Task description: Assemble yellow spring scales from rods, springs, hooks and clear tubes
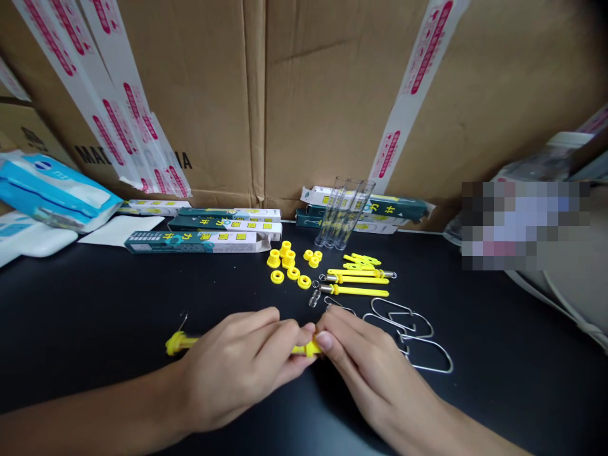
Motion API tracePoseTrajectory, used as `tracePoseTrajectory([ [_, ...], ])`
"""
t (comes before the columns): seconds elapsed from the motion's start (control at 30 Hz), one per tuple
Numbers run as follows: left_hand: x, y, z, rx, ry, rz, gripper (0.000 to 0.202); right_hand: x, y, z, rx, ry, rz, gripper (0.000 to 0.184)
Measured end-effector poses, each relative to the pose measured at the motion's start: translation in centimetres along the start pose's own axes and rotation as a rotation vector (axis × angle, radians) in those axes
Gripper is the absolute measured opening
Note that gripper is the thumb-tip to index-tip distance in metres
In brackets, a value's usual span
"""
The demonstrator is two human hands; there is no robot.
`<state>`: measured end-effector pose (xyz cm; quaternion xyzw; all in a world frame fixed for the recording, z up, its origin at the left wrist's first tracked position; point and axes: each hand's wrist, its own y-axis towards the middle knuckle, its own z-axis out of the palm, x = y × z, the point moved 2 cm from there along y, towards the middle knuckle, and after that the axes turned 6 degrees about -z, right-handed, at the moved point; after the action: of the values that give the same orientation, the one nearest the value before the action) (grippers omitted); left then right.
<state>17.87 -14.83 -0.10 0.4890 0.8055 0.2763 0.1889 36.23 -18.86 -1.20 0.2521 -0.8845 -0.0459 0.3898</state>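
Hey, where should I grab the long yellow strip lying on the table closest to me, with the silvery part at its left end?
Probably pinch the strip near its bare right end, from above, once your right hand leaves the yellow piece. It lies flat with that end free, the silvery part sits opposite, and another strip lies just behind.

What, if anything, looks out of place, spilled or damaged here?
The hooks overlap in a loose jumble beside the right hand, unlike the roughly parallel rods. At far right, a pixelated patch hides what lies beneath. I see no spill or damage.
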Motion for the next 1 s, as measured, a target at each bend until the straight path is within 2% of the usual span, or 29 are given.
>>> tracePoseTrajectory([
  [0.07,0.2,0.0,0.0,-0.001,-0.005,-0.011,0.008,0.0,-0.1,-0.4,-0.002,0.039,0.017,0.031],
  [0.17,0.5,0.1,0.0,0.031,-0.011,-0.02,0.014,-0.1,-0.4,-0.9,-0.029,0.044,0.027,0.012],
  [0.23,0.5,0.1,-0.1,0.044,-0.015,-0.033,0.018,-0.3,-0.5,-1.0,-0.043,0.003,-0.003,0.017],
  [0.4,0.5,0.2,-0.2,0.057,-0.065,-0.118,0.024,-0.7,-0.6,-0.6,-0.051,-0.026,-0.085,0.009],
  [0.6,0.6,0.1,0.0,0.095,-0.041,-0.063,0.033,-0.1,-0.3,-0.5,-0.053,-0.089,-0.148,0.014],
  [0.73,0.5,0.1,0.0,0.106,-0.051,-0.047,0.034,0.3,0.1,-0.2,0.005,-0.206,-0.187,0.021],
  [0.87,0.3,0.0,-0.1,0.087,-0.053,0.004,0.026,0.3,0.2,0.2,0.035,-0.197,-0.166,0.027],
  [1.0,0.4,-0.2,0.0,0.049,-0.035,0.0,0.014,0.4,0.2,0.1,0.06,-0.139,-0.109,0.03],
])
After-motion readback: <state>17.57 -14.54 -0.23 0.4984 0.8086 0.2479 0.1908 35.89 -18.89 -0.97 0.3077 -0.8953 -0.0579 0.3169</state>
